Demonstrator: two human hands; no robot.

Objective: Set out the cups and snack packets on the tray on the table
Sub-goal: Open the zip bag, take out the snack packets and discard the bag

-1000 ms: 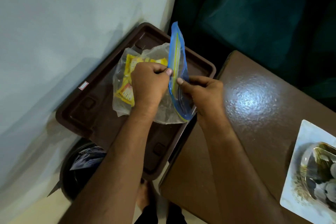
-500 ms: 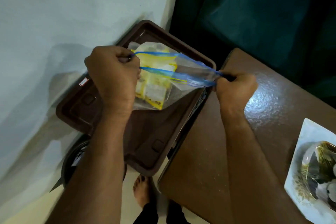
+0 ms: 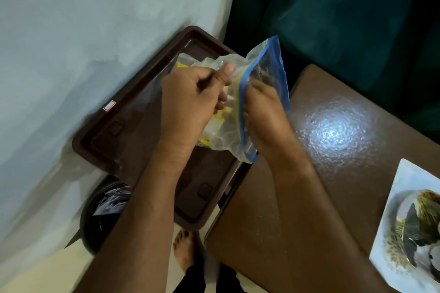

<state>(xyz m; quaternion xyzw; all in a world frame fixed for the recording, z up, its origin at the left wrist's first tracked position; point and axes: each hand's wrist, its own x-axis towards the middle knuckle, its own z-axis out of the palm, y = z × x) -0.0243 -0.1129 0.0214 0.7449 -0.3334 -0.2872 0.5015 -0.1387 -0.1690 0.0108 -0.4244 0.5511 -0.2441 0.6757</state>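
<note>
Both hands have closed back together from a wide pull. Left hand (image 3: 190, 100) clenches the zip-lock bag (image 3: 238, 102) over the brown tray (image 3: 107, 140); right hand (image 3: 264, 112) reaches inside, fingers hidden. Yellow snack packets (image 3: 223, 112) below left fingertips; best held mouth-open, steady.

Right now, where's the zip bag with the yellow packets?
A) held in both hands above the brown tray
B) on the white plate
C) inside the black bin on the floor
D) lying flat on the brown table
A: the left hand and right hand both grip the zip bag, which hangs over the brown tray, clear of the table.
</note>
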